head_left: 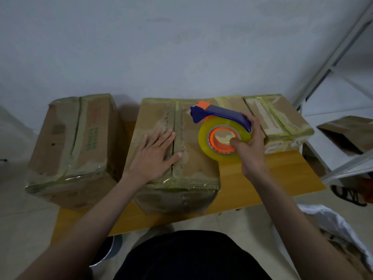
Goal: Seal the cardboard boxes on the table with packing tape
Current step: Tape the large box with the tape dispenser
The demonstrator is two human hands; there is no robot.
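wooden table (282, 174) | left hand (155, 156) flat on box (193, 158) | right hand (250, 146) grips tape dispenser (220, 126), nose apparently far-left

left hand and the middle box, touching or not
Touching. The head view shows the left hand lying flat, fingers spread, on the top of the middle box beside its centre seam, with no gap under the palm.

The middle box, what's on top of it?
On the middle box the left hand presses flat beside the seam; the right hand holds a tape dispenser. The contents are hidden.
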